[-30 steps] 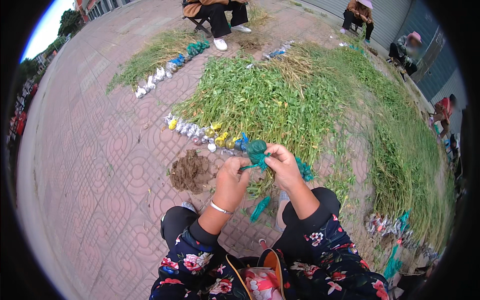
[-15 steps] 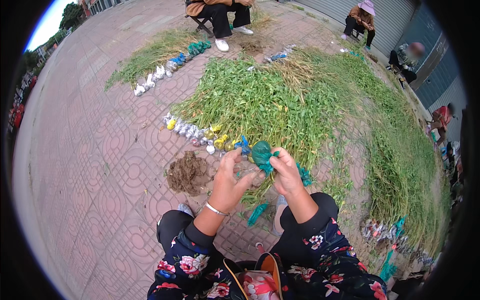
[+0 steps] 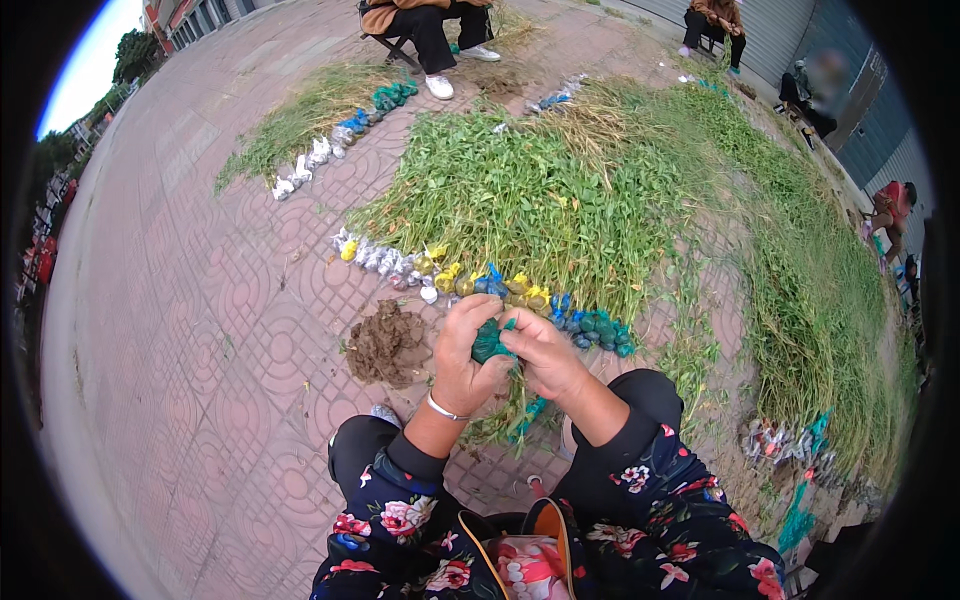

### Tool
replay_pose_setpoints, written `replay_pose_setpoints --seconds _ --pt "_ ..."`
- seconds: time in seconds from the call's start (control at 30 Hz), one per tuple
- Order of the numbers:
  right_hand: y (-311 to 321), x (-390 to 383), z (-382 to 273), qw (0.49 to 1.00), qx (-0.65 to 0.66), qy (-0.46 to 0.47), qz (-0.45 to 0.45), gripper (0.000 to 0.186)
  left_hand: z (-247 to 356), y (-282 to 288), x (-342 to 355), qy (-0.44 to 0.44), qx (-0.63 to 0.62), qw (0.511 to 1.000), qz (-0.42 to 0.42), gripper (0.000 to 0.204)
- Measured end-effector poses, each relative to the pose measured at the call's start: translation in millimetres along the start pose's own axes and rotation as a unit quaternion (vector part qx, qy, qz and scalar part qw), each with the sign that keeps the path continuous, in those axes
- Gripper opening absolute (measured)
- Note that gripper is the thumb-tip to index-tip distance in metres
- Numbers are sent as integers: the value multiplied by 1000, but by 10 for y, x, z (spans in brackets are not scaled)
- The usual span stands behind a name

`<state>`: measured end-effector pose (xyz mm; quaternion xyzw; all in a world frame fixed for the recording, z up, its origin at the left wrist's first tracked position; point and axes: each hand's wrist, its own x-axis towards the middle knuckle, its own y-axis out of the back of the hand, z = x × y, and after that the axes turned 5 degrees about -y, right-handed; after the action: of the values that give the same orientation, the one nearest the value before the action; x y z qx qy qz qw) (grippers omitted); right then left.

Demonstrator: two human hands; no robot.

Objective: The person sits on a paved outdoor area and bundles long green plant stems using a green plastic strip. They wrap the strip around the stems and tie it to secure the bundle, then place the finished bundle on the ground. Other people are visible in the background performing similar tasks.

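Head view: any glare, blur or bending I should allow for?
Head view: even daylight; left hand, right hand and green bundle fairly sharp, without strong glare; paving lines bend toward the picture's edge; a blurred patch covers part of a person, upper right.

The bundle [image 3: 488, 343] between your hands [image 3: 464, 354] is green; your dark sleeves [image 3: 405, 515] are flowered red and white; leftward, circle-patterned pink paving [image 3: 250, 400].
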<state>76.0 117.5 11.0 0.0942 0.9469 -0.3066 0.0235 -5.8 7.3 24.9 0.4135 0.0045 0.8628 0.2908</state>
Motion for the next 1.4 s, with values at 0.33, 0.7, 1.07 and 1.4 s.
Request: replay_pose_setpoints --seconds 0.33,0.7,1.07,1.4 --pt "-38 -40 93 999 -11 8 51 6 30 -79 3 78 -90 991 66 35" --pt "6 -90 172 997 -17 26 67 11 86 -30 17 122 -84 989 4 8" --pt "-18 -128 101 996 -49 34 64 6 59 -78 -47 182 -126 975 0 29" --pt "37 -116 112 998 -46 29 40 5 1 -27 -76 196 -111 973 -54 34"
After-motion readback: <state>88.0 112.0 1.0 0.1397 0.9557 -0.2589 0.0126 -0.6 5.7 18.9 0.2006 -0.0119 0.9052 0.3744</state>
